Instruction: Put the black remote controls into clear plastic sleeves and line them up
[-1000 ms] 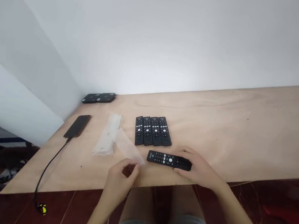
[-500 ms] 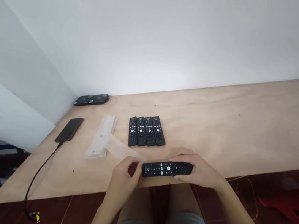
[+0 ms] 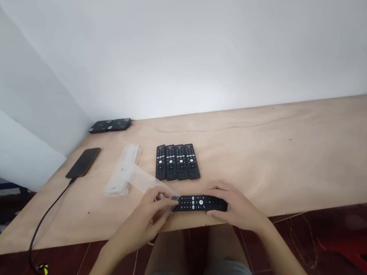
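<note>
Your left hand (image 3: 150,210) is drawn in narrow, thumb and fingers bunched at the near end of the bag (image 3: 146,181), with fingertips now lying over the left end of the remote (image 3: 201,202). Your right hand (image 3: 241,208) holds the remote's other end between thumb and fingers, buttons up, close to the table's near edge.

What is new is the meeting of the two. A second ago the remote sits apart from your left fingers; half a second ago its end comes up beside them; now clear film seems to show over that end. As I read it, the tip is at the bag's mouth or just inside it, though your fingers hide exactly how far. Most of the remote is still outside, so the fit looks barely begun.

Past your hands, the bag's far end rests against the pile of bags (image 3: 121,173). Four other remotes (image 3: 181,161) lie side by side beyond the one you hold, as they do in the earlier views. Further left are the phone (image 3: 83,162) with its cable (image 3: 49,210), and two black boxes (image 3: 120,124) by the wall (image 3: 199,50), on the same table (image 3: 255,150).
</note>
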The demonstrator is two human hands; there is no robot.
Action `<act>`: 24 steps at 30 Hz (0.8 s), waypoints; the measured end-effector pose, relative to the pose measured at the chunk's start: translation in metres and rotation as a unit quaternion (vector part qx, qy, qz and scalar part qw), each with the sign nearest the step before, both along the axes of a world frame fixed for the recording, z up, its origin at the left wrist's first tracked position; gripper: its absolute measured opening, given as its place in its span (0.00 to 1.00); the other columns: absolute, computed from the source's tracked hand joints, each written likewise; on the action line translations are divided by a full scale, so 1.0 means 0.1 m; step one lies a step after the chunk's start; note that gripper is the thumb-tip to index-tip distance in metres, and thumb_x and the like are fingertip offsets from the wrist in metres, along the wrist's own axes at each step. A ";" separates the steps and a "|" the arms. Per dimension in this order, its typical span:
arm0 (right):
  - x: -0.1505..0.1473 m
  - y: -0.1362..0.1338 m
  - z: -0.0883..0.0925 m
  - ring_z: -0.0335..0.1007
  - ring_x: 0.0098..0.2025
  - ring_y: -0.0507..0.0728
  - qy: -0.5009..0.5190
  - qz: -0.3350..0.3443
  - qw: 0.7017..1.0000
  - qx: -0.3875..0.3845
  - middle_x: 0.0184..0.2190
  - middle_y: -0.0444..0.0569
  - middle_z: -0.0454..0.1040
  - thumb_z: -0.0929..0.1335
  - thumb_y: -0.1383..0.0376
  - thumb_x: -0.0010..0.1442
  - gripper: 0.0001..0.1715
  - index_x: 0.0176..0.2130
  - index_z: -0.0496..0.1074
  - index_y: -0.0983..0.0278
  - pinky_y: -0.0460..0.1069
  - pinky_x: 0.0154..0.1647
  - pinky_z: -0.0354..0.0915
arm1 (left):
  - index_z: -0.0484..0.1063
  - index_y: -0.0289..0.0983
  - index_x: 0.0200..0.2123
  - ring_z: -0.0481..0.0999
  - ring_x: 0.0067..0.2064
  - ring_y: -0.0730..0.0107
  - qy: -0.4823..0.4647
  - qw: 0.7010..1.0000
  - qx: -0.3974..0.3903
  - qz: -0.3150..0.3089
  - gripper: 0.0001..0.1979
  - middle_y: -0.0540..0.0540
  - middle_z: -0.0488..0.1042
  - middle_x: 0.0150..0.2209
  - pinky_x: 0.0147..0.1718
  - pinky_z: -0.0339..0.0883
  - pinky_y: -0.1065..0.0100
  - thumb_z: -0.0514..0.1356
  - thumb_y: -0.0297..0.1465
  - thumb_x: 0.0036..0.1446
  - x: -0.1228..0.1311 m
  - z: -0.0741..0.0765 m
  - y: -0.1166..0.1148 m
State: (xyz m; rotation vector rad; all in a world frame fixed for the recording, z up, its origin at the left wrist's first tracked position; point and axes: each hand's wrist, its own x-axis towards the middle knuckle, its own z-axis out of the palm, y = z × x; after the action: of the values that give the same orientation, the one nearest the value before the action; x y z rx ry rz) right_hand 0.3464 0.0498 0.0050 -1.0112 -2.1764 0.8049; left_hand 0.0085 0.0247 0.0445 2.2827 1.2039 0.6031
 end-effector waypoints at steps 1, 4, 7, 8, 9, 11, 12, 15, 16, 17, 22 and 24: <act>-0.01 0.00 0.00 0.72 0.64 0.70 -0.001 -0.001 1.000 0.003 0.63 0.52 0.77 0.79 0.60 0.64 0.30 0.64 0.79 0.52 0.64 0.69 0.67 | 0.80 0.48 0.59 0.73 0.65 0.52 0.021 0.999 0.019 -0.022 0.16 0.40 0.74 0.63 0.61 0.75 0.50 0.58 0.28 0.74 -0.05 0.03 0.02; -0.02 0.00 -0.01 0.72 0.64 0.71 -0.002 0.003 1.000 0.006 0.63 0.52 0.77 0.79 0.60 0.64 0.31 0.65 0.79 0.51 0.65 0.69 0.67 | 0.79 0.50 0.60 0.64 0.73 0.49 0.052 0.994 0.066 -0.064 0.19 0.41 0.69 0.69 0.67 0.69 0.43 0.59 0.25 0.74 -0.13 0.03 0.13; -0.02 0.00 0.00 0.72 0.65 0.70 0.007 0.000 1.000 0.003 0.63 0.51 0.77 0.78 0.60 0.65 0.31 0.65 0.78 0.50 0.65 0.69 0.67 | 0.76 0.50 0.64 0.65 0.72 0.51 0.041 0.991 0.083 -0.099 0.22 0.42 0.75 0.66 0.69 0.68 0.41 0.62 0.24 0.72 -0.15 -0.06 0.24; -0.03 0.00 0.00 0.72 0.65 0.70 0.011 -0.003 1.000 0.001 0.63 0.51 0.77 0.78 0.61 0.65 0.31 0.65 0.78 0.50 0.64 0.69 0.67 | 0.75 0.50 0.65 0.67 0.71 0.51 0.029 0.991 0.084 -0.103 0.23 0.42 0.77 0.64 0.69 0.68 0.41 0.63 0.25 0.71 -0.14 -0.09 0.27; -0.03 0.00 0.00 0.72 0.64 0.70 0.013 -0.006 1.000 -0.001 0.63 0.51 0.77 0.78 0.61 0.65 0.31 0.66 0.78 0.50 0.64 0.69 0.67 | 0.74 0.49 0.67 0.68 0.70 0.51 0.015 0.991 0.086 -0.101 0.25 0.42 0.78 0.62 0.68 0.70 0.41 0.64 0.25 0.71 -0.14 -0.13 0.30; -0.05 -0.02 0.00 0.72 0.64 0.70 0.015 -0.012 1.000 -0.001 0.63 0.51 0.77 0.78 0.61 0.65 0.31 0.66 0.78 0.50 0.64 0.69 0.67 | 0.72 0.49 0.68 0.71 0.68 0.51 -0.014 0.992 0.089 -0.085 0.26 0.41 0.78 0.61 0.65 0.73 0.42 0.67 0.28 0.70 -0.13 -0.20 0.32; -0.06 -0.04 0.00 0.71 0.65 0.70 0.012 -0.013 1.000 0.000 0.63 0.51 0.77 0.78 0.61 0.66 0.31 0.66 0.78 0.50 0.65 0.70 0.67 | 0.72 0.48 0.68 0.72 0.67 0.50 -0.027 0.992 0.092 -0.077 0.26 0.40 0.78 0.61 0.64 0.74 0.43 0.67 0.29 0.69 -0.13 -0.23 0.32; -0.12 -0.08 0.01 0.70 0.65 0.70 0.005 -0.010 1.000 0.004 0.64 0.51 0.77 0.78 0.62 0.66 0.32 0.67 0.77 0.50 0.65 0.70 0.65 | 0.73 0.48 0.68 0.74 0.66 0.50 -0.052 0.992 0.099 -0.061 0.26 0.39 0.78 0.61 0.63 0.75 0.42 0.69 0.32 0.69 -0.10 -0.31 0.30; -0.15 -0.08 0.02 0.70 0.66 0.70 0.003 -0.007 1.000 0.004 0.64 0.51 0.76 0.77 0.62 0.66 0.33 0.67 0.76 0.49 0.65 0.70 0.65 | 0.74 0.47 0.67 0.74 0.66 0.50 -0.058 0.991 0.102 -0.060 0.25 0.39 0.78 0.61 0.63 0.75 0.42 0.69 0.32 0.69 -0.09 -0.33 0.30; -0.19 -0.09 0.02 0.69 0.66 0.69 0.002 -0.004 1.000 0.004 0.64 0.50 0.76 0.77 0.63 0.66 0.34 0.68 0.75 0.48 0.65 0.71 0.65 | 0.74 0.47 0.67 0.75 0.65 0.50 -0.064 0.991 0.105 -0.060 0.25 0.39 0.78 0.60 0.62 0.75 0.43 0.69 0.33 0.69 -0.06 -0.34 0.29; -0.36 -0.02 0.05 0.67 0.69 0.69 0.000 0.004 1.000 0.002 0.67 0.48 0.75 0.77 0.65 0.67 0.36 0.69 0.73 0.45 0.66 0.73 0.62 | 0.74 0.46 0.65 0.76 0.64 0.49 -0.078 0.989 0.109 -0.059 0.23 0.39 0.79 0.59 0.63 0.74 0.42 0.69 0.33 0.69 0.02 -0.32 0.27; -0.37 0.00 0.06 0.66 0.69 0.69 -0.001 0.002 1.000 -0.002 0.67 0.48 0.74 0.78 0.64 0.66 0.36 0.69 0.74 0.44 0.67 0.74 0.61 | 0.72 0.47 0.67 0.73 0.67 0.47 -0.057 0.992 0.096 -0.055 0.28 0.39 0.77 0.63 0.66 0.71 0.41 0.71 0.34 0.67 -0.02 -0.26 0.27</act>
State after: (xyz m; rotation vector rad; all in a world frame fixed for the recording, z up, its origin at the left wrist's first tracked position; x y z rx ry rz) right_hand 0.3093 0.0495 0.0106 -1.0111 -2.1807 0.8115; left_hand 0.0062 0.0516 0.0189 2.4177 0.9947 0.8282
